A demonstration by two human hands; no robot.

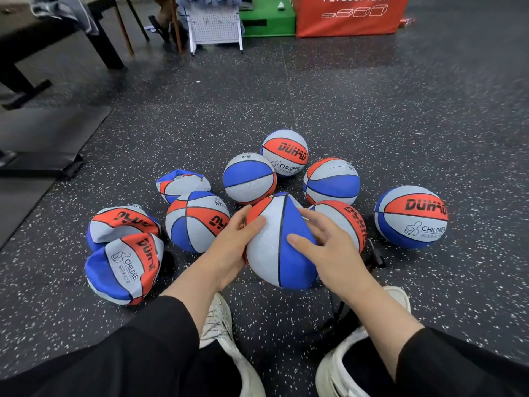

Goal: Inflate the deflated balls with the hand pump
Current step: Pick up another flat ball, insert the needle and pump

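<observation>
Between my hands sits a red, white and blue ball [272,253], slightly soft and pointed at its lower right. My left hand [229,250] grips its left side, thumb on top and the other fingers behind it. My right hand [326,247] holds the right side, thumb on the blue panel and fingers spread over the far side. Three deflated balls lie crumpled on the left [123,222], [126,267], [181,183]. A black pump part [376,257] shows behind my right hand, and its hose [335,310] runs under my wrist.
Several round balls ring the held one [197,222], [249,177], [284,151], [332,180], [410,216], [346,222]. My white shoes [220,319], [340,365] are on the speckled rubber floor. A black mat [43,138] lies at left; orange [352,15] and green [267,21] boxes stand at the back.
</observation>
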